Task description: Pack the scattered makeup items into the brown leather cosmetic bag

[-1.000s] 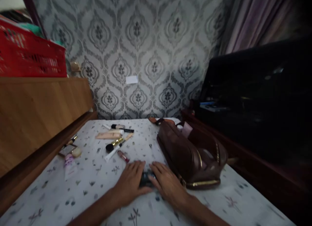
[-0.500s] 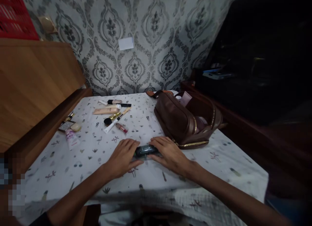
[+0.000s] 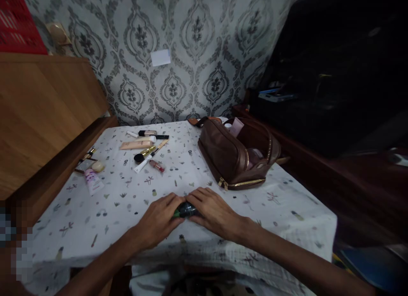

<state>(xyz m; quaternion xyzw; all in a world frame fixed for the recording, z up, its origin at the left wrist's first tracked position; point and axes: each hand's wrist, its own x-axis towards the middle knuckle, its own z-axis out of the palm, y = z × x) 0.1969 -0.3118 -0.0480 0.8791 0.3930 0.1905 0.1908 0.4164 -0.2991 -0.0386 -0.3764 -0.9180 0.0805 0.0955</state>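
Between my two hands, low over the front of the table, lies a dark, glossy bottle (image 3: 188, 209) with a bit of green at its left end. My left hand (image 3: 162, 215) is curled around that left end. Around the other end wrap the fingers of my right hand (image 3: 212, 213). Both hands cover much of the bottle, so its label and cap cannot be made out. A brown bag (image 3: 223, 151) with gold zips stands open beyond my right hand, a pink tube (image 3: 236, 126) sticking out of it.
Left of centre lie a beige tube (image 3: 137, 145), a black-headed brush (image 3: 139, 158), a small reddish tube (image 3: 157, 166) and other cosmetics. A pink-and-white tube (image 3: 93, 182) is near the left edge. A wooden panel (image 3: 51, 117) borders the left side, dark furniture the right.
Both hands have come closer together and nearer to me with the bottle, so less of it shows. The view has shifted slightly; the bag and cosmetics stay in place.
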